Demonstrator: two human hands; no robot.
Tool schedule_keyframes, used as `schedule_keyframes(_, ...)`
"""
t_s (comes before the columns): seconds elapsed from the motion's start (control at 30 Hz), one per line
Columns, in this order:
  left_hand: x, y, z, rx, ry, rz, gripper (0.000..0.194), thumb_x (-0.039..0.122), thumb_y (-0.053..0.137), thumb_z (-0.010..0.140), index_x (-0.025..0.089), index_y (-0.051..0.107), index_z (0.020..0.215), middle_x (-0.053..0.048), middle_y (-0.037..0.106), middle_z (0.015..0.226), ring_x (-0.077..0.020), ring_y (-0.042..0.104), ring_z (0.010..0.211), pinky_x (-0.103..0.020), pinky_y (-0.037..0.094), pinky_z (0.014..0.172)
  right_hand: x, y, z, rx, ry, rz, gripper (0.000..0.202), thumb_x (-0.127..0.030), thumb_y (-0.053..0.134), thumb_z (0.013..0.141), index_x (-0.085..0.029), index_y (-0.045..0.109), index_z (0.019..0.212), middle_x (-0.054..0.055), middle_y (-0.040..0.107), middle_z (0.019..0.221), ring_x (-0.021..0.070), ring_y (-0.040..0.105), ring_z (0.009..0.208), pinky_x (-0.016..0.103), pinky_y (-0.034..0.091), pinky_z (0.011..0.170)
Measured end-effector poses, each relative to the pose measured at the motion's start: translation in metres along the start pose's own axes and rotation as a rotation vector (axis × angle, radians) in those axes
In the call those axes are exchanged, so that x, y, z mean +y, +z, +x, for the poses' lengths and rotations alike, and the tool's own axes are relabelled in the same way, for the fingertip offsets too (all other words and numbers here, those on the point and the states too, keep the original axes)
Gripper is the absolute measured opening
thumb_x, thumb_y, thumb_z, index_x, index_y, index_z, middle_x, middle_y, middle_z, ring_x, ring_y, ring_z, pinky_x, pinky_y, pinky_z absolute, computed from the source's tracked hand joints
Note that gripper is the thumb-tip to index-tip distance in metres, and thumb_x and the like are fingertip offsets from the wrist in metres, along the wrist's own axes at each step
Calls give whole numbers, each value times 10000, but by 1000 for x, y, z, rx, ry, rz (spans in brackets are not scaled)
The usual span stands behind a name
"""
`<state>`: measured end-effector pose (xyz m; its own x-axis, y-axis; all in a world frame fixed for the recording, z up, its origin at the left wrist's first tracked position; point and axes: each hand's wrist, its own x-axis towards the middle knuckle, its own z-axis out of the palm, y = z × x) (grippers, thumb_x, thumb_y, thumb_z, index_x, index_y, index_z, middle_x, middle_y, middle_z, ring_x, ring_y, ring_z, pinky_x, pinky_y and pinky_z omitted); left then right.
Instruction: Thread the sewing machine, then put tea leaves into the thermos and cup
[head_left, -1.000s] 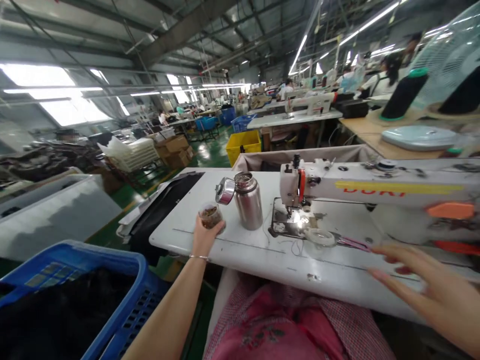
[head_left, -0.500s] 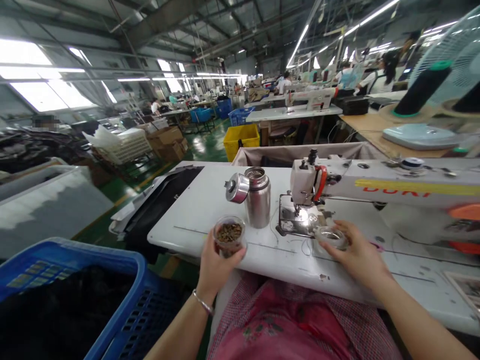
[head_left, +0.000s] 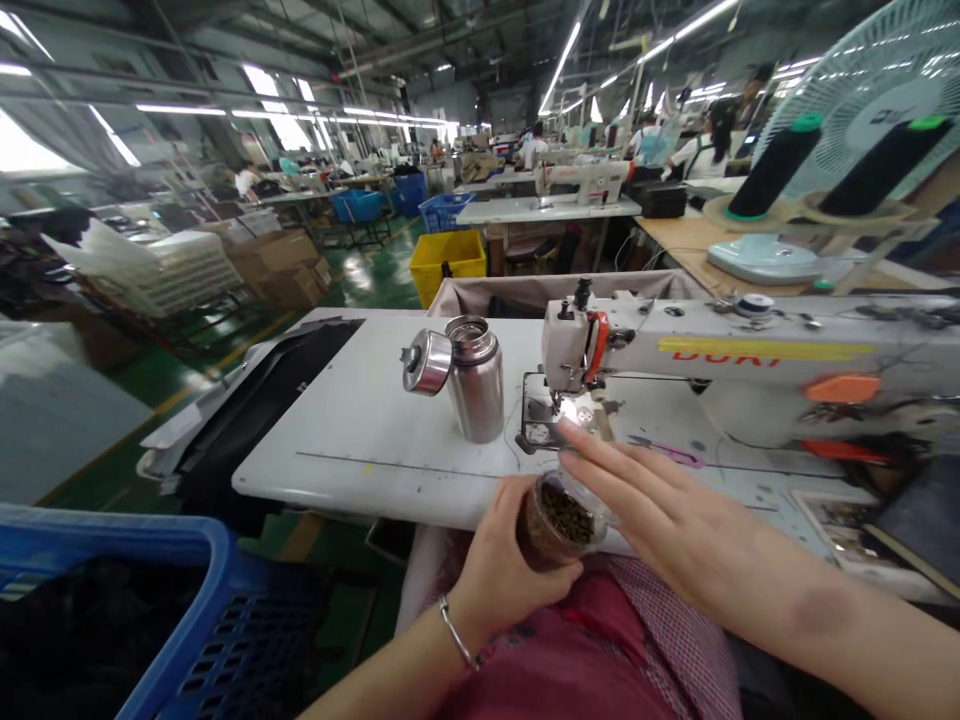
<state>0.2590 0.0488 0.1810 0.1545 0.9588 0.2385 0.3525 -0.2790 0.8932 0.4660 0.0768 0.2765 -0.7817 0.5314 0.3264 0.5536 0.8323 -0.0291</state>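
Observation:
My left hand (head_left: 510, 570) is wrapped round a small clear jar (head_left: 541, 540) and tilts it over my lap. Brown dried leaf-like bits (head_left: 568, 514) fill the jar. My right hand (head_left: 660, 510) is at the jar's mouth, fingers long and close together, its thumb hidden. Under those fingers, a clear lid (head_left: 585, 492) shows in part against the jar's rim. A steel thermos (head_left: 478, 390) stands uncapped on the white sewing table (head_left: 360, 420), its steel cap (head_left: 428, 362) tilted at the side of its neck.
A sewing machine (head_left: 705, 350) takes up the table's right side, with pink-handled snips (head_left: 679, 455) in front of it. Black fabric (head_left: 262, 410) hangs at the left edge. A blue basket (head_left: 217, 590) holds dark cloth. Thread cones (head_left: 776, 170) and a fan stand behind.
My left hand has brought the jar right and nearer my body, tilting it. My right hand has carried the clear lid from beside the machine to the jar's mouth. The view has turned right.

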Motion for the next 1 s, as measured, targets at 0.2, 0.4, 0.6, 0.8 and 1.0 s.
schedule_keyframes(0.2, 4, 14, 3, 43, -22, 6, 723, 198, 795, 593, 245, 447, 1224, -48, 549, 1153, -231, 533, 1089, -418, 467, 989, -9, 6, -5, -37, -60, 57, 721, -6, 331, 849, -111, 160, 1541, 95, 212, 1570, 252, 259, 1426, 454, 476, 1075)
schedule_keyframes(0.4, 15, 19, 6, 35, 0, 16, 705, 245, 791, 587, 235, 434, 1195, -59, 558, 1090, -233, 558, 988, -414, 508, 891, -21, 7, -6, 169, 104, 298, 544, -185, 514, 893, -188, 415, 1428, 76, 309, 1533, 283, 253, 1420, 522, 390, 1127)
schedule_keyframes(0.6, 24, 31, 7, -12, 60, 70, 683, 364, 755, 646, 232, 411, 1221, -79, 595, 1047, -262, 604, 933, -448, 533, 824, -28, 20, -12, 421, 396, 462, 424, -206, 418, 949, -277, 494, 1360, 67, 328, 1510, 296, 352, 1357, 596, 345, 1098)
schedule_keyframes(0.8, 29, 42, 10, 32, 222, 172, 864, 407, 766, 660, 234, 261, 1340, -146, 555, 1156, -313, 605, 1016, -502, 539, 848, -31, 19, -18, 461, 411, 466, 446, -227, 414, 920, -252, 484, 1360, 102, 433, 1361, 275, 451, 1248, 503, 473, 1004)
schedule_keyframes(1.0, 38, 49, 18, -34, 239, 116, 772, 436, 770, 691, 263, 316, 1290, -114, 553, 1089, -276, 600, 981, -470, 545, 852, -27, 6, -26, 411, 376, 398, 466, -226, 411, 912, -225, 466, 1375, 122, 385, 1363, 278, 430, 1242, 492, 473, 1002)
